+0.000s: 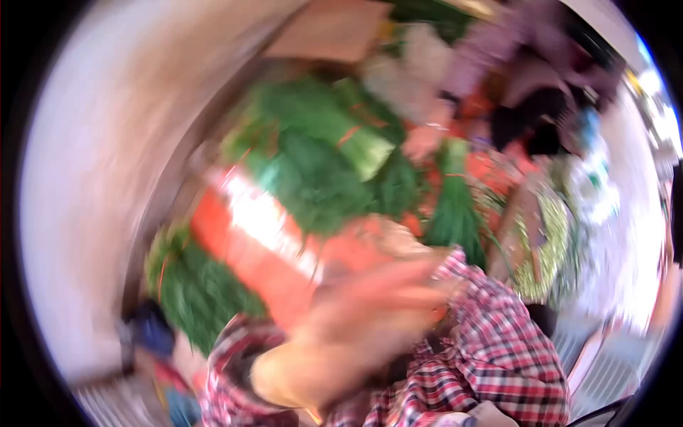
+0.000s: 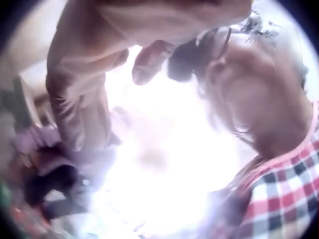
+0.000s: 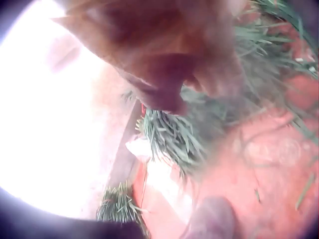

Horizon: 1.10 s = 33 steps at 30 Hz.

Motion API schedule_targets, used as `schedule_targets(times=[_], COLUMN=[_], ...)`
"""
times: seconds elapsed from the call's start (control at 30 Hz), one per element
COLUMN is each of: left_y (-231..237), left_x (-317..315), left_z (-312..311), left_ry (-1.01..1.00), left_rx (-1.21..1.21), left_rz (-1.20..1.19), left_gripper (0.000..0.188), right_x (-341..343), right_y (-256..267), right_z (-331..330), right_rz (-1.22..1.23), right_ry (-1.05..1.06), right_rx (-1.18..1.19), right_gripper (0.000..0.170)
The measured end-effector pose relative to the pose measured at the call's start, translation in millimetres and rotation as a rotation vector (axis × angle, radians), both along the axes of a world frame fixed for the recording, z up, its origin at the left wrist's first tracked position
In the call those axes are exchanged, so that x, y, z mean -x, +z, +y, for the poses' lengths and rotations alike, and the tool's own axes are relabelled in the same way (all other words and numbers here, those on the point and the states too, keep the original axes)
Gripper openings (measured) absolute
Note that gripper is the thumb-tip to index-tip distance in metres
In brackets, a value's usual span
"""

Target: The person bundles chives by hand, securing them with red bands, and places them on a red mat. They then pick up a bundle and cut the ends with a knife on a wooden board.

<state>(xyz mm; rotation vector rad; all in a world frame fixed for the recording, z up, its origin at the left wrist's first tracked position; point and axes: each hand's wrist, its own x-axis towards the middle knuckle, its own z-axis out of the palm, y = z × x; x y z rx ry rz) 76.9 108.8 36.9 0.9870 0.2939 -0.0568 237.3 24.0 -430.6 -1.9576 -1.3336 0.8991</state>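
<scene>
Green bunches on the red sheet. Left hand loose, nothing seen in it; right hand too blurry to tell. Might squash or tip them with one fast bump of the sleeve.

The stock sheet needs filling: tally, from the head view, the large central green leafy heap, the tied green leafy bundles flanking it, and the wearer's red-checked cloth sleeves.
Large central green leafy heap: 1 (contents too blurred to count)
Tied green leafy bundles (lower-left bundle, right-hand bundle): 2
Red-checked cloth sleeves: 2
Total: 5
</scene>
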Motion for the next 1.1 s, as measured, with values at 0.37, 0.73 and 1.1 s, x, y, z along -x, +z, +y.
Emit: schedule_targets(times=[0.37,0.73,1.1], left_y=[82,-10,-360], left_x=[132,334,556], left_z=[-133,-79,83], left_ry=[-0.255,0.546,0.807], left_rx=[0.073,-0.535,-0.548], left_rz=[-0.185,0.361,0.847], left_gripper=[0.044,0.048,0.023], right_x=[81,68,-240], right_y=[121,122,375], right_z=[-82,-161,-148], right_rz=[-0.192,-0.49,-1.107], right_ry=[0.218,0.656,-1.677], right_rx=[0.056,0.701,-0.272], right_gripper=[0.037,0.033,0.08])
